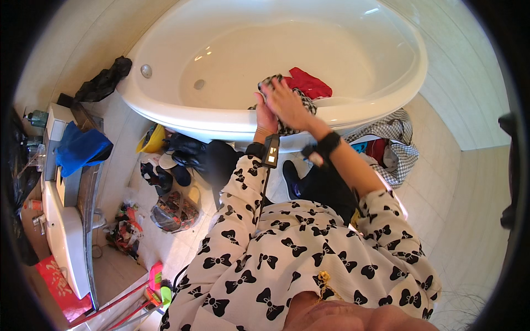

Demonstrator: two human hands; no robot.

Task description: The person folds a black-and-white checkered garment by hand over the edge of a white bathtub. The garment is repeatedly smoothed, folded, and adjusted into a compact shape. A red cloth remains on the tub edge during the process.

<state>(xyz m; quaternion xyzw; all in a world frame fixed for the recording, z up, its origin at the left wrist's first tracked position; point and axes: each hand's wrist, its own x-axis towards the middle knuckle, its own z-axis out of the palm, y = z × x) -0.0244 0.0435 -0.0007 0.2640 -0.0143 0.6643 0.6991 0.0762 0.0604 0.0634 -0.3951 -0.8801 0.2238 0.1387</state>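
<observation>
A black-and-white checked cloth (pixel 306 101) is bunched between my two hands at the near rim of the white bathtub (pixel 232 118). Part of it hangs over the outside of the rim. My left hand (pixel 266 116) holds the bunch from the left, thumb pointing up. Across the top lies my right hand (pixel 288 103), its fingers stretched over the fabric and slightly blurred, pressing the bunch against the left hand. The left fingers are mostly hidden. A red cloth (pixel 310 84) rests inside the tub just beyond, beside the checked one.
A houndstooth bag (pixel 401 149) with clothes inside stands on the floor at right. Left lie a yellow helmet (pixel 154 138), shoes (pixel 157 176) and a patterned bag (pixel 176 211). Beyond them is a washbasin (pixel 68 240) with a blue towel (pixel 80 149). A black plastic bag (pixel 103 80) sits by the tub's left end.
</observation>
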